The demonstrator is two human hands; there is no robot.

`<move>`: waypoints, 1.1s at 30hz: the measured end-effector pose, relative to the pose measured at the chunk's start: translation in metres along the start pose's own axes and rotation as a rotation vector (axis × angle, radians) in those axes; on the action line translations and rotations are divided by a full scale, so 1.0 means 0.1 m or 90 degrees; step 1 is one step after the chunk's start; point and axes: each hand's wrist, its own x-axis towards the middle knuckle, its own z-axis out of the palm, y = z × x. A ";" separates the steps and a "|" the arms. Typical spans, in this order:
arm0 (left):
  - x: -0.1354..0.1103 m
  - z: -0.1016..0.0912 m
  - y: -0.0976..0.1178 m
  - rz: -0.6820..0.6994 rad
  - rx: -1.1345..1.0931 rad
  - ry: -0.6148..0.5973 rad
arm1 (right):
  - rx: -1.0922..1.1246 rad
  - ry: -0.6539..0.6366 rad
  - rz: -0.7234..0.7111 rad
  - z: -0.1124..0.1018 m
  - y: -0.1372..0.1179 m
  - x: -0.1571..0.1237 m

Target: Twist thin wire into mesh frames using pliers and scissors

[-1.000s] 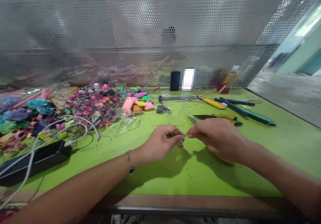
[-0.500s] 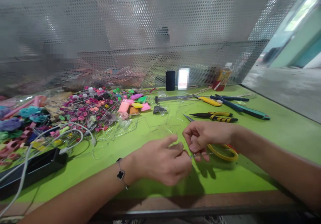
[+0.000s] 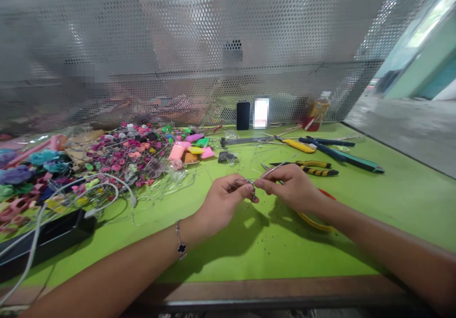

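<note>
Over the green tabletop, my left hand (image 3: 226, 199) is closed in a pinch on a small twisted piece of silvery wire (image 3: 252, 191). My right hand (image 3: 290, 187) meets it from the right, thumb and finger pressed on a thin silvery wire (image 3: 272, 170) whose free end points up and to the right. Whether the two wires are one piece, I cannot tell. Under my right wrist lie scissors with yellow and red handles (image 3: 316, 223), partly hidden. Black-and-yellow pliers (image 3: 317, 170) rest just behind my right hand.
Artificial flowers on wire stems (image 3: 121, 156) fill the left, with coloured clay packets (image 3: 178, 152) beside them. A black tray (image 3: 46, 242) and white cable (image 3: 35, 232) lie front left. Behind stand a phone (image 3: 243, 116), a bottle (image 3: 317, 114) and a perforated metal panel (image 3: 178, 33). More cutting tools (image 3: 338, 152) lie right.
Both hands have risen and moved away from the table's front edge. My left hand has turned so its thumb and the wire show; the right now holds a wire pointing upward.
</note>
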 end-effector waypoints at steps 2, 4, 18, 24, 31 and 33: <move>0.00 -0.04 0.02 0.120 0.189 0.016 | 0.031 0.008 0.080 0.03 -0.06 -0.02; 0.02 -0.10 0.03 0.302 0.416 0.042 | 0.091 0.001 0.157 0.06 -0.13 -0.03; 0.09 -0.12 -0.01 -0.071 -0.138 0.030 | 0.382 -0.068 0.203 0.01 -0.07 -0.01; 0.08 -0.07 -0.02 -0.185 -0.217 -0.076 | 0.272 0.043 0.148 0.12 -0.10 0.00; 0.05 -0.11 0.03 0.188 0.384 -0.055 | 0.114 0.070 0.141 0.14 -0.17 -0.04; 0.04 -0.12 0.04 0.326 0.559 -0.083 | 0.145 0.078 0.177 0.16 -0.14 -0.02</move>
